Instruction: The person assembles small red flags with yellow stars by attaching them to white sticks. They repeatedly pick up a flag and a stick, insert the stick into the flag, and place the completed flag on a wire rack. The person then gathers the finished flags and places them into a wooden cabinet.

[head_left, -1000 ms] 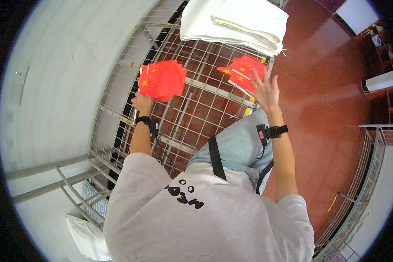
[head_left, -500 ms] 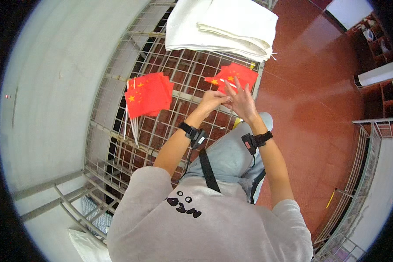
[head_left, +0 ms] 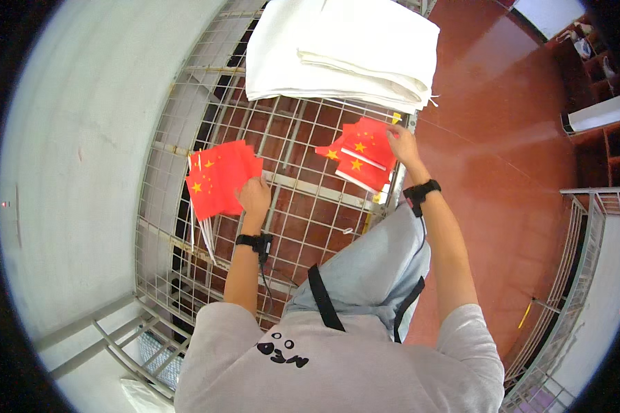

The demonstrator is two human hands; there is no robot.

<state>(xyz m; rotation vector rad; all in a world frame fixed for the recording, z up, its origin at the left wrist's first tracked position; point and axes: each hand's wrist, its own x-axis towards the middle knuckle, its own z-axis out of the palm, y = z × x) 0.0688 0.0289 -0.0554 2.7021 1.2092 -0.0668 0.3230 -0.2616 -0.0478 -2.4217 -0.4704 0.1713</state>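
Note:
Small red paper flags with yellow stars lie in two piles on a wire-mesh bed base. At the left pile (head_left: 217,175), fanned out with white sticks (head_left: 207,241) toward me, my left hand (head_left: 254,198) has its fingers curled in on the right edge of a flag. The right pile (head_left: 365,148) sits near the frame's edge, white strips showing between its flags. My right hand (head_left: 403,146) is closed at this pile's right edge, thumb and fingers pinched on a flag corner. Its fingertips are partly hidden.
Folded white cloth (head_left: 344,55) covers the far end of the mesh (head_left: 303,189). A small white loop (head_left: 348,231) lies on the wires near my knee. A pale wall (head_left: 83,172) stands at left; reddish floor (head_left: 489,206) and another metal bed frame (head_left: 565,296) are at right.
My hands were together by the right pile and have parted. The left moved to the left pile, the right to the right pile's outer edge. Another flag shows on the right pile's near side.

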